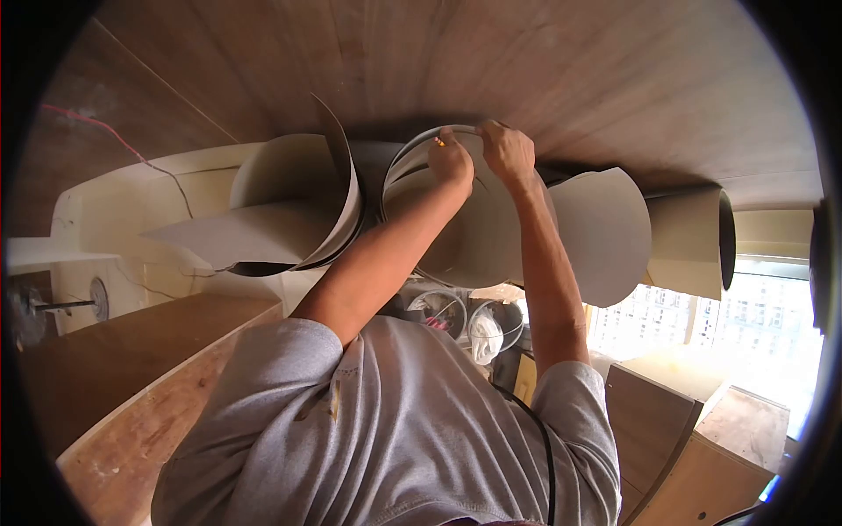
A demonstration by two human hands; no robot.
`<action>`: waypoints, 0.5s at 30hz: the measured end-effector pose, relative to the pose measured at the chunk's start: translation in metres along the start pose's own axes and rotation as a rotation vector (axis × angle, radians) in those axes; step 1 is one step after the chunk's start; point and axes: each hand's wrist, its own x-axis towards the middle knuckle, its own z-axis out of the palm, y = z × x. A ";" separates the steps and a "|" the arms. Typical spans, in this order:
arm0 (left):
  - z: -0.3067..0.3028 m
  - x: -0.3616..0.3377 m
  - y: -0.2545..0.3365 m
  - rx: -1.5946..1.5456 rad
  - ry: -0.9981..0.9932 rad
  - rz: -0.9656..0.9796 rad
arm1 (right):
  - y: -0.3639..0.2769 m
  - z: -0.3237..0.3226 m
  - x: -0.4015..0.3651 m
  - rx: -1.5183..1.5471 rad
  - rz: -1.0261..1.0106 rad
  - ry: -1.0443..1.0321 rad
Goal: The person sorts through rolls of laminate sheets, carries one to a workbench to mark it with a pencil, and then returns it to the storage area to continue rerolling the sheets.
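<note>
Your right hand (509, 153) grips the curled sheet (474, 237) edge and your left hand (452, 164) fingers pinch a pencil (439, 140). I'd keep that edge steady.

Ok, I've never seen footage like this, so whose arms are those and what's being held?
No machine here: one camera sits on a person's head, looking forward and down, so the grey shirt and both bare arms are the wearer's own. The dark round border is the wide lens. The left hand pinches a small pencil-like stick against the rim of a curled sheet; the right hand grasps that rim. More curled sheets lie alongside, against a wood-grain surface.
</note>
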 end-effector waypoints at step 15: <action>-0.018 -0.058 0.076 -0.199 0.000 -0.261 | -0.012 -0.075 0.021 -0.100 -0.095 0.187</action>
